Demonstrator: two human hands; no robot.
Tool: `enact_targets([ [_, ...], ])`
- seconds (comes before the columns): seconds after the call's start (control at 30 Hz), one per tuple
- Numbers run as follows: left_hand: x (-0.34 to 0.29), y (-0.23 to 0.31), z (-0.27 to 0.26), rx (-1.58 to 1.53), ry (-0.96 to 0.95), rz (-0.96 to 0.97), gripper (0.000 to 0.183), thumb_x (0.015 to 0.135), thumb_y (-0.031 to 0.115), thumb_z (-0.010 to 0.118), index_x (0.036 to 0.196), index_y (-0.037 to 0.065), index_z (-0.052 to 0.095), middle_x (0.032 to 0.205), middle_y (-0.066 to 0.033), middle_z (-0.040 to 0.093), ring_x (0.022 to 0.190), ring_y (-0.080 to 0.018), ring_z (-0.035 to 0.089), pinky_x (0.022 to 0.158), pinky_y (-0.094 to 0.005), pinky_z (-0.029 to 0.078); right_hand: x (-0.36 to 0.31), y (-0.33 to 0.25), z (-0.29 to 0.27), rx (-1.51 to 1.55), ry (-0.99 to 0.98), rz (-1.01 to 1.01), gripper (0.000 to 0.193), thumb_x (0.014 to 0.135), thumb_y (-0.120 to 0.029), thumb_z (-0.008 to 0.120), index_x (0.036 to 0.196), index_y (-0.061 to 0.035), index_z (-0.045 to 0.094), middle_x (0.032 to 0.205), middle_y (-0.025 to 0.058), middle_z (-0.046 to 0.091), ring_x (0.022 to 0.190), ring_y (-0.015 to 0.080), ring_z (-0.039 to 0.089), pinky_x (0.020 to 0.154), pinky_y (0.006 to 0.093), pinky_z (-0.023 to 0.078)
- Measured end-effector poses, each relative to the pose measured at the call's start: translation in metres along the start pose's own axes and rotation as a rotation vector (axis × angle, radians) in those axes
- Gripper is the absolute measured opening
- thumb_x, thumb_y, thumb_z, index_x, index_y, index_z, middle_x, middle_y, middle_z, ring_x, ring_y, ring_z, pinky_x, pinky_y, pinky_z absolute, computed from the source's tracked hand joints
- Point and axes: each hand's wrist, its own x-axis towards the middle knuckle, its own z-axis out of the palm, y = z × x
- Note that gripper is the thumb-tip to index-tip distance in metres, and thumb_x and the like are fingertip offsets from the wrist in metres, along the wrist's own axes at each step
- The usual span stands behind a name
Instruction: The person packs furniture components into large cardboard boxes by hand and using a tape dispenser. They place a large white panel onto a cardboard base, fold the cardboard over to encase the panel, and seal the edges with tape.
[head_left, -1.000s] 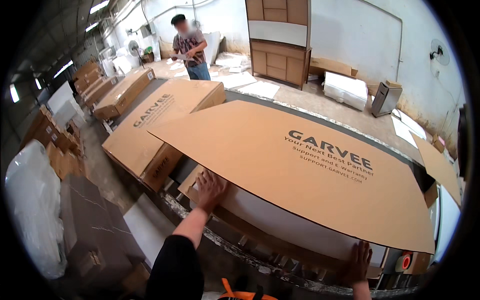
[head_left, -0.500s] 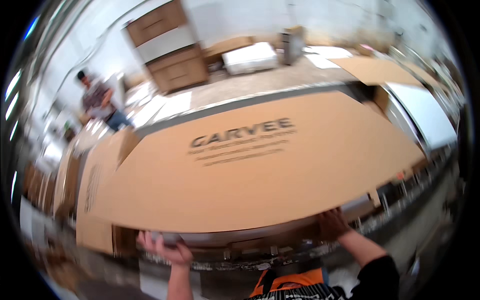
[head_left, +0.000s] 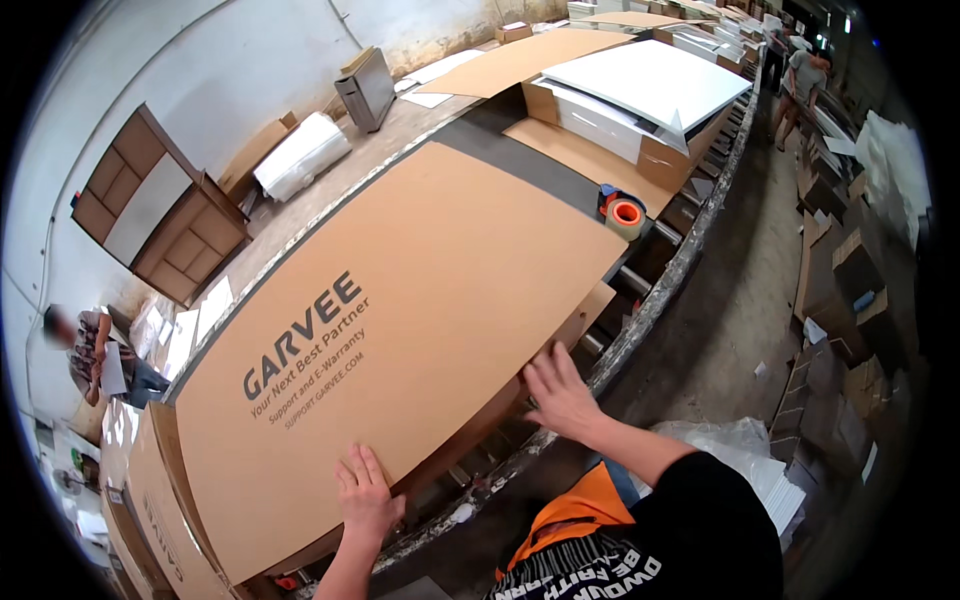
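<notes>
A large flat brown cardboard carton (head_left: 440, 300) with dark print lies in front of me on a roller conveyor. My left hand (head_left: 368, 500) rests on its near edge, fingers flat on the top face and thumb out over the side. Farther right along that edge, my right hand (head_left: 560, 393) touches the carton's side with its fingers stretched out. Neither hand is wrapped around anything. At the carton's right end stands a tape dispenser (head_left: 624, 212) with an orange-cored roll, partly over the rollers.
Beyond the dispenser sits an open carton (head_left: 665, 155) holding a white panel (head_left: 645, 85). Another carton (head_left: 160, 490) adjoins at the left. A metal conveyor rail (head_left: 640, 345) runs along my side. Cardboard piles (head_left: 850, 270) line the right. One person (head_left: 95, 350) works at the left; others stand far right.
My view has swung to the right, bringing the tape dispenser and open carton into sight. My left hand went from under the near edge to the top face; the right stays by the edge.
</notes>
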Motion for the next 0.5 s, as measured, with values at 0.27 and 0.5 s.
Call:
enact_targets([
  [0.27,0.104,0.075,-0.031,0.092,-0.069,0.464,0.096,0.066,0.044,0.074,0.136,-0.011,0.039,0.142,-0.0352,0.036,0.124,-0.0572,0.039,0.106,-0.0595,0.033,0.042,0.051,-0.028,-0.282,0.356,-0.288,0.052,0.075,-0.032,0.065,0.113,0.0029,0.061,0.125,0.0229,0.057,0.122,0.0438,0.05,0.106,0.0536,0.037],
  [0.5,0.159,0.127,-0.04,-0.072,0.099,0.571,0.091,0.069,0.042,0.071,0.137,-0.008,0.04,0.145,-0.0294,0.035,0.136,-0.0526,0.027,0.114,-0.0563,0.02,0.04,0.081,-0.063,0.388,0.177,-0.302,0.048,0.074,-0.037,0.072,0.106,-0.0004,0.067,0.118,0.0196,0.063,0.115,0.0375,0.059,0.099,0.0482,0.046],
])
